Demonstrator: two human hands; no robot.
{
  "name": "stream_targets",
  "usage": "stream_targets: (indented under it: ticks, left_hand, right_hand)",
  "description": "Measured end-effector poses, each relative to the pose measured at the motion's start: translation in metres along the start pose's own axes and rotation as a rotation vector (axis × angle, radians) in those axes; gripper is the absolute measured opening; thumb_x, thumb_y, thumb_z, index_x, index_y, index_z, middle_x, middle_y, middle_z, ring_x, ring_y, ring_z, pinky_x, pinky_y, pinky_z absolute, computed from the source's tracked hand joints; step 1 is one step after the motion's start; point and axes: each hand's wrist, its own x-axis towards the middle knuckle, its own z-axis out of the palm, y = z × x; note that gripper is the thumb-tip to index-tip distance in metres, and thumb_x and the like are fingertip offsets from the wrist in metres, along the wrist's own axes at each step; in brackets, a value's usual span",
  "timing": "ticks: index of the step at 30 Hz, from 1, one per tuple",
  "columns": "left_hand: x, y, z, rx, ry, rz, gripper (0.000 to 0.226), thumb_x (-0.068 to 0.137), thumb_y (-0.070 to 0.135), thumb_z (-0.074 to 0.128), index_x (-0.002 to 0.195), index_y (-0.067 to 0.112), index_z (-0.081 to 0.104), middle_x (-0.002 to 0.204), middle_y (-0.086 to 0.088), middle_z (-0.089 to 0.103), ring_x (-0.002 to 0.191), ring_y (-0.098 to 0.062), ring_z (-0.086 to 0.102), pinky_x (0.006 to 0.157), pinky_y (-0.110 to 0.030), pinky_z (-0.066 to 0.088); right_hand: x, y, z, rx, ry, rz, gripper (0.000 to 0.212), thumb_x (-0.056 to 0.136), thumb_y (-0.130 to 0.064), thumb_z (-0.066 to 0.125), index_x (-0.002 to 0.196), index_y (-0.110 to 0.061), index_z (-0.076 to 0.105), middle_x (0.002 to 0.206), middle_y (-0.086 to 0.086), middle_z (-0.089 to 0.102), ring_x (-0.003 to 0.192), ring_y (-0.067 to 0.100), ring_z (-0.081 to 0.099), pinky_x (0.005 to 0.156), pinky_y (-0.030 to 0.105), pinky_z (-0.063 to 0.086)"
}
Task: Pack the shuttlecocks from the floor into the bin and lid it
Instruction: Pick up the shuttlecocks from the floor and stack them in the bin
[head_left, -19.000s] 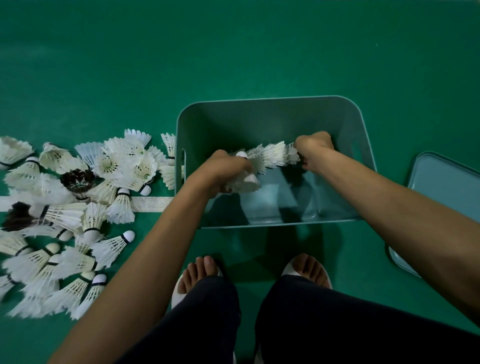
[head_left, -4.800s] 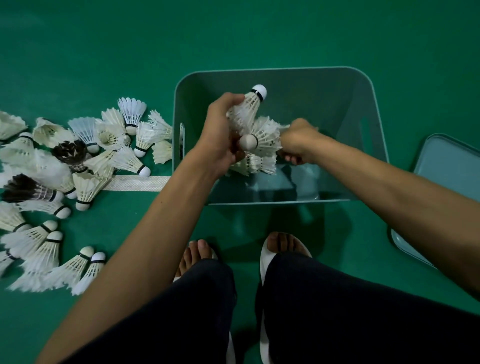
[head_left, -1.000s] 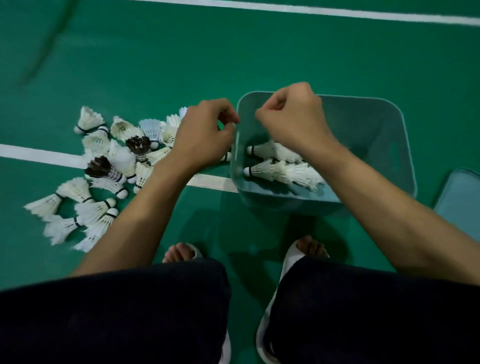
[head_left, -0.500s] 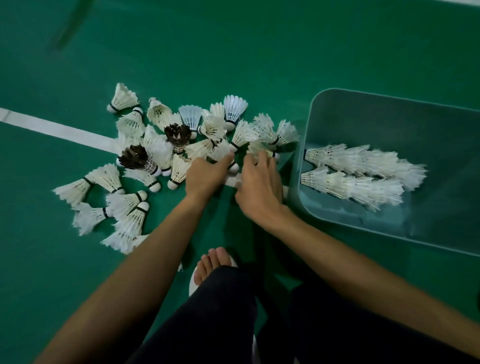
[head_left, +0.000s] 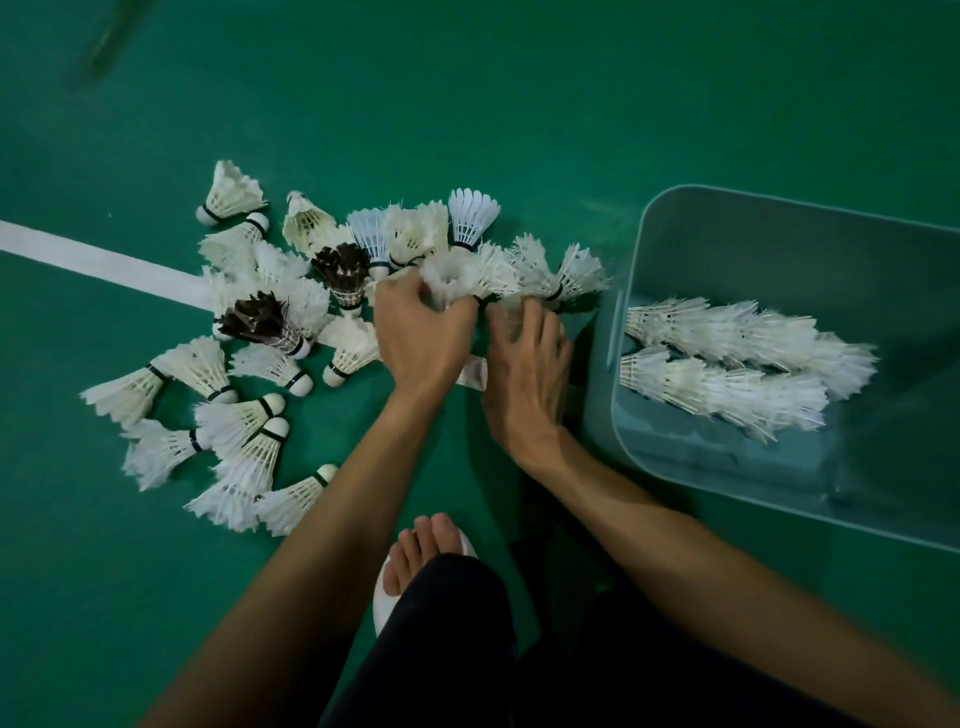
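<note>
A: Hand state?

B: The left hand (head_left: 421, 343) is clamped on one white shuttlecock (head_left: 452, 273), with the fingers curled round its skirt. The right hand (head_left: 524, 374) is laid just beside it, fingers spread on the feathers. Whether anything is pinched there cannot be told because it is blurred. The hands are held close together, nearly touching.

A: Where is the stock?

B: Most of it is left on the floor (head_left: 519, 104). The pile (head_left: 353, 343) is spread left of and beyond the left hand, and a few pieces are bunched just past the right fingertips. Two black ones (head_left: 340, 267) are mixed in, left of the left hand. The bin (head_left: 779, 244) is set just right of the right hand with its top uncovered. Two nested rows (head_left: 727, 387) are laid side by side inside it.

A: Is anything in the way?

B: The bin's left wall is stood between the right hand and the rows. The white line (head_left: 104, 262) is run under the pile and covered by both hands, and a short piece is shown between them. A foot (head_left: 423, 545) in a white slipper (head_left: 384, 603) is planted nearer the body than the hands, between the forearms. It is partly covered by dark trousers (head_left: 452, 654).
</note>
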Motion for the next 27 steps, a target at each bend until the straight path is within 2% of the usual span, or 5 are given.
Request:
stream_targets:
  ticks: [6,12,19,24,27]
  left_hand:
    - [0.027,0.008,0.029,0.284,-0.381,0.105,0.029,0.058,0.035,0.069,0.073,0.01,0.068,0.082,-0.011,0.071,0.084,-0.031,0.061,0.072,-0.037,0.054]
    - [0.017,0.012,0.028,0.233,-0.386,0.008,0.055,0.07,0.023,0.089,0.121,0.008,0.073,0.118,-0.009,0.074,0.101,-0.022,0.07,0.091,-0.037,0.058]
    - [-0.018,0.022,-0.011,-0.023,-0.1,0.013,0.03,0.073,0.01,0.083,0.07,0.032,0.062,0.054,0.027,0.055,0.06,0.005,0.046,0.07,-0.024,0.044]
    - [-0.038,0.041,-0.04,-0.132,-0.069,0.101,0.036,0.076,0.006,0.082,0.07,0.035,0.061,0.057,0.035,0.06,0.062,0.014,0.058,0.069,-0.009,0.049]
    - [-0.049,0.057,-0.049,-0.18,-0.105,0.134,0.036,0.072,0.012,0.084,0.055,0.033,0.06,0.051,0.023,0.054,0.055,0.001,0.052,0.068,-0.026,0.05]
  right_hand:
    - [-0.016,0.001,-0.005,-0.048,0.042,0.069,0.02,0.093,-0.007,0.052,0.11,-0.011,0.063,0.108,0.012,0.056,0.097,0.032,0.052,0.077,0.041,0.035]
    - [-0.025,0.013,-0.009,-0.025,0.026,-0.035,0.021,0.089,0.001,0.055,0.105,0.001,0.068,0.109,0.013,0.058,0.1,0.033,0.052,0.082,0.044,0.046]
    - [-0.044,-0.002,-0.031,0.117,0.043,-0.101,0.041,0.066,0.011,0.073,0.106,0.004,0.065,0.11,0.018,0.058,0.094,0.034,0.054,0.068,0.042,0.047]
    - [-0.057,-0.011,-0.073,0.265,0.156,-0.32,0.01,0.078,0.018,0.065,0.081,0.009,0.064,0.099,0.021,0.058,0.088,0.035,0.054,0.057,0.035,0.043]
    - [-0.056,-0.009,-0.103,0.298,0.2,-0.362,0.01,0.078,0.019,0.061,0.078,0.009,0.065,0.104,0.023,0.059,0.092,0.036,0.054,0.061,0.036,0.046]
